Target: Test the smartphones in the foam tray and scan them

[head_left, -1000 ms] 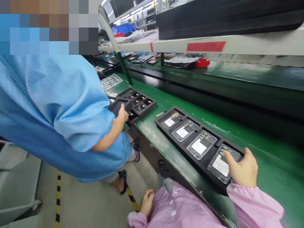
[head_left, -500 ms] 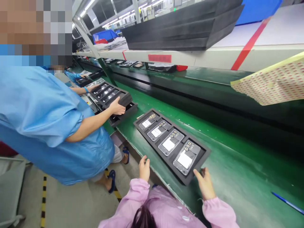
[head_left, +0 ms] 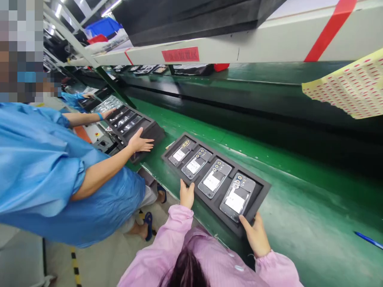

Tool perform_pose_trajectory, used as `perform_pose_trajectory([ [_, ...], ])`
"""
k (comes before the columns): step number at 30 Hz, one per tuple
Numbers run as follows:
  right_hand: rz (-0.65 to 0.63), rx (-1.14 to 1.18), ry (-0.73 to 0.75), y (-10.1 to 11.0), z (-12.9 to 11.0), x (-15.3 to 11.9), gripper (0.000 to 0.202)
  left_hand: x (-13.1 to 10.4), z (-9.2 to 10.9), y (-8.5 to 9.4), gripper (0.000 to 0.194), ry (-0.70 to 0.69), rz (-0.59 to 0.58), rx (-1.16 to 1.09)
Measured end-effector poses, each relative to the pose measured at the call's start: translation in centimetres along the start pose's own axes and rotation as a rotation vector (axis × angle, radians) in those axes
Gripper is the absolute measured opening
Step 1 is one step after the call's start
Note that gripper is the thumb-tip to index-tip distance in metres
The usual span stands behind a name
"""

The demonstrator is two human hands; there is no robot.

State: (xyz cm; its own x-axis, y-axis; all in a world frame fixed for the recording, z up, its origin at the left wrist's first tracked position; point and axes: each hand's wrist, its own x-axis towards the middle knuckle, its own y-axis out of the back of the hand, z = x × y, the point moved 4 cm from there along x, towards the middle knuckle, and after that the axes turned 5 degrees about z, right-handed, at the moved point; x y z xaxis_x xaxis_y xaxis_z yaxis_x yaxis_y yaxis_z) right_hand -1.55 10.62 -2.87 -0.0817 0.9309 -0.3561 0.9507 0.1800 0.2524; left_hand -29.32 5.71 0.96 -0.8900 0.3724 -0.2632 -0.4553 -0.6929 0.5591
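A black foam tray [head_left: 220, 205] lies on the green bench in front of me, holding several phone bodies in its slots. Each phone, such as the phone nearest me [head_left: 236, 197], shows a white label and a cluster of ringed camera openings. My left hand [head_left: 187, 194] is at the tray's near long edge, thumb and finger gripping the rim. At the right end, my right hand [head_left: 256, 235] has its thumb over the corner and its fingers round the far side. Parts of the fingers are hidden by the tray.
To the left a co-worker in a blue smock [head_left: 44, 167] has both hands on a stack of black trays [head_left: 131, 123]. A blue pen [head_left: 369, 240] lies on the bench at right. A white shelf edge [head_left: 248, 50] runs above, with a yellow dotted sheet [head_left: 347, 85] hanging from it.
My hands have moved in from beside the tray and now grip its near edge and right end. The co-worker's upper tray has come down onto the stack. The view has shifted.
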Motion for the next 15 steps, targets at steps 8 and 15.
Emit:
perform_pose_trajectory([
  [8,0.205,-0.218,0.014,-0.4,-0.4,-0.5,0.056,9.3,2.4,2.4,0.067,0.029,0.156,0.222],
  [15,0.247,-0.402,-0.077,0.0,-1.5,-1.1,0.056,17.0,6.3,4.1,0.055,-0.101,0.217,0.502],
])
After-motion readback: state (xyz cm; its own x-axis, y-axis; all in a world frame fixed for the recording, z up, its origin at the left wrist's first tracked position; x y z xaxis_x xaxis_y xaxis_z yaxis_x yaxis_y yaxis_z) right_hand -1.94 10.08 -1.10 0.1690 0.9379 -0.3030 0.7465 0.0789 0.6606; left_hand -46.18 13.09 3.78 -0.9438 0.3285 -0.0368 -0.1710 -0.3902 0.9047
